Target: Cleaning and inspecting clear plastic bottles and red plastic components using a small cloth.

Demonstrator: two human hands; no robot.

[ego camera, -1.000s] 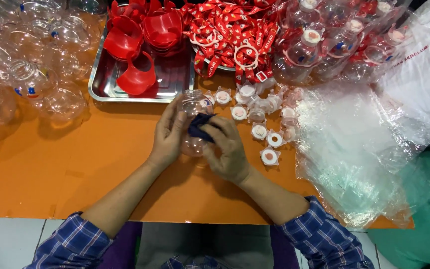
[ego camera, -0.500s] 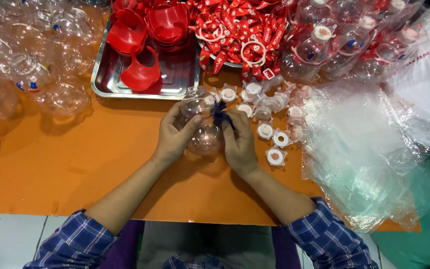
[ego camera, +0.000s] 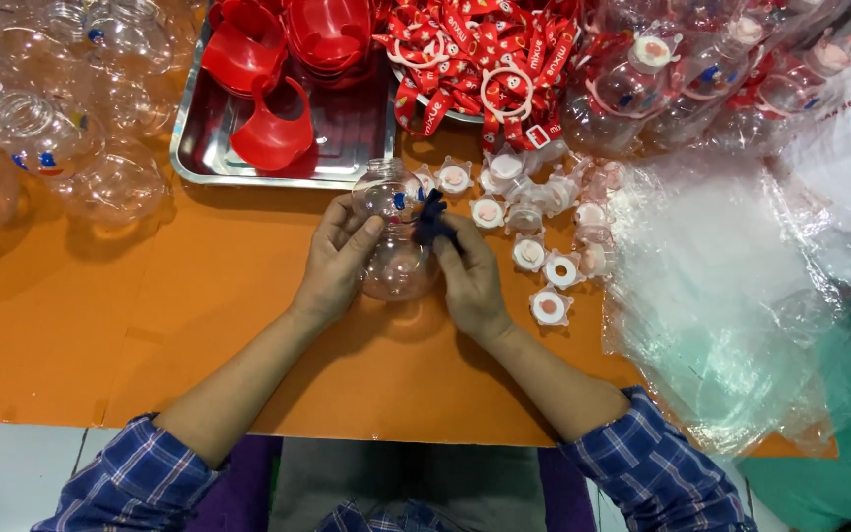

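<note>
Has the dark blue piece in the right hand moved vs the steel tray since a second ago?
Yes. The dark blue piece has shifted right and closer to the steel tray, from the bottle's body to the neck of the clear bottle, pinched by the right hand.

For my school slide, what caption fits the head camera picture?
Left hand and right hand hold a clear round bottle and dark blue cloth over an orange table.

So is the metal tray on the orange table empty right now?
No, the metal tray holds red plastic pieces.
</note>
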